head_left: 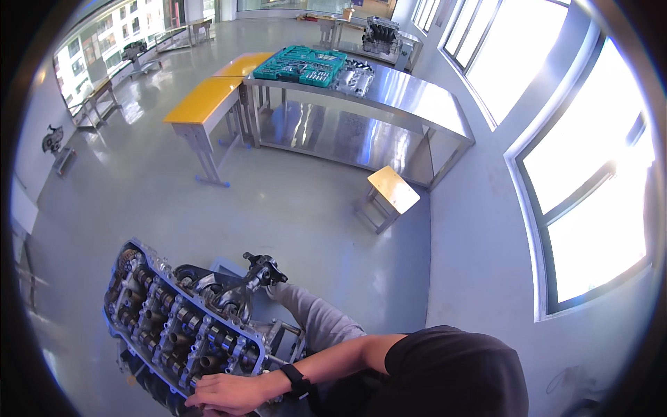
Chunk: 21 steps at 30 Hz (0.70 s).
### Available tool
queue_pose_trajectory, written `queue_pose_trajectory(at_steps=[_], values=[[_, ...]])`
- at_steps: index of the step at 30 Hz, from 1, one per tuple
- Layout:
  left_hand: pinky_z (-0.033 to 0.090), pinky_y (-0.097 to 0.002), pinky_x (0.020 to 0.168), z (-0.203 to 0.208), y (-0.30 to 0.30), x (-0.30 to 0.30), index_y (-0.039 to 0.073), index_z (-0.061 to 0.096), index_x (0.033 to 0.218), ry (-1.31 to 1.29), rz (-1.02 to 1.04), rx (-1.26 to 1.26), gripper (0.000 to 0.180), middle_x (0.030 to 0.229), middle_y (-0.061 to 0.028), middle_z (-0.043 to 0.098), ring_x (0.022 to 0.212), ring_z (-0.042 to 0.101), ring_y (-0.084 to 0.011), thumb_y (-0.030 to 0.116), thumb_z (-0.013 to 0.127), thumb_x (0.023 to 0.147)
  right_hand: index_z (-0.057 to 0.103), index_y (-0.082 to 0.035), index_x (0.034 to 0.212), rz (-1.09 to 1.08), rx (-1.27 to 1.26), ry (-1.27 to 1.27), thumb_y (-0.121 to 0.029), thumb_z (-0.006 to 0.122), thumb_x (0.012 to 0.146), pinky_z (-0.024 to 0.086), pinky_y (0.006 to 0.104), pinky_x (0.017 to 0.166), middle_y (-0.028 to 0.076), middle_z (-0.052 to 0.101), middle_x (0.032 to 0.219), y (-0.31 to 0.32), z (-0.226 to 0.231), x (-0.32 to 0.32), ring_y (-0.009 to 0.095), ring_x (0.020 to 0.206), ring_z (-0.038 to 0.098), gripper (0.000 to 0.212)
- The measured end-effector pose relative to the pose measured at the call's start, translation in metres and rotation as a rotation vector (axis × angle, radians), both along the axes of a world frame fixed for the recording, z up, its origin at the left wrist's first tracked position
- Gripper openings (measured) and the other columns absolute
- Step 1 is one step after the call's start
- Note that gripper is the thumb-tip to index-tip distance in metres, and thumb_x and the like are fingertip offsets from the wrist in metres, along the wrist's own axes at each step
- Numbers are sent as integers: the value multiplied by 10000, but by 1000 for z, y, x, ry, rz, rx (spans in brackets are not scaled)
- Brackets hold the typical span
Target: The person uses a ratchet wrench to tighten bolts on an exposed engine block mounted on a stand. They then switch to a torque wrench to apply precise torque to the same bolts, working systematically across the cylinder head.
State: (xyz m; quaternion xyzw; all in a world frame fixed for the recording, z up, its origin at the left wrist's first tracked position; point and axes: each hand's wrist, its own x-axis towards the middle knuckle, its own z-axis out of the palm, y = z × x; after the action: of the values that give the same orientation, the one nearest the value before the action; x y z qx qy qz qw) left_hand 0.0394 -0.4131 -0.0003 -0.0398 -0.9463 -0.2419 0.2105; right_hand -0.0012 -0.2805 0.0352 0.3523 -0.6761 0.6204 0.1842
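An engine with its top uncovered [158, 306] stands at the lower left. Camshafts and round bores run along the inside of its silvery rim. My right hand [233, 393], with a dark watch on the wrist, reaches across from the right and lies on the engine's near edge. Its fingers are stretched out, back of the hand upward, and no held thing shows. What lies under the palm is hidden. A dark curved manifold [233, 299] sits along the engine's right side, with a black metal fitting [264, 270] at its upper end. My left hand is out of sight.
A grey-trousered leg [319, 320] is close beside the engine. Farther off stand a small wooden-topped stool [394, 189], a yellow-topped table [201, 101] and a steel workbench [424, 101] bearing a green tool case [299, 66]. Windows [590, 187] line the right wall.
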Motion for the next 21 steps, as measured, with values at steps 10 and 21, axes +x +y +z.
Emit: queue_pose_trajectory(at_steps=[10, 21], values=[[440, -451, 700, 2, 0, -2, 62, 592, 917, -29, -3, 0, 257, 850, -163, 611, 799, 594, -354, 152, 731, 721, 528, -10, 1105, -41, 17, 16, -80, 662, 758, 454, 412, 755, 129, 508, 923, 2, 3, 0, 335, 889, 531, 378], [444, -445, 693, 3, -1, -2, 52, 603, 904, -46, -16, 5, 248, 838, -167, 618, 791, 601, -352, 153, 733, 720, 481, 9, 1210, -76, 46, -20, -82, 609, 783, 445, 408, 738, 125, 513, 929, 2, 3, 2, 330, 858, 530, 454]])
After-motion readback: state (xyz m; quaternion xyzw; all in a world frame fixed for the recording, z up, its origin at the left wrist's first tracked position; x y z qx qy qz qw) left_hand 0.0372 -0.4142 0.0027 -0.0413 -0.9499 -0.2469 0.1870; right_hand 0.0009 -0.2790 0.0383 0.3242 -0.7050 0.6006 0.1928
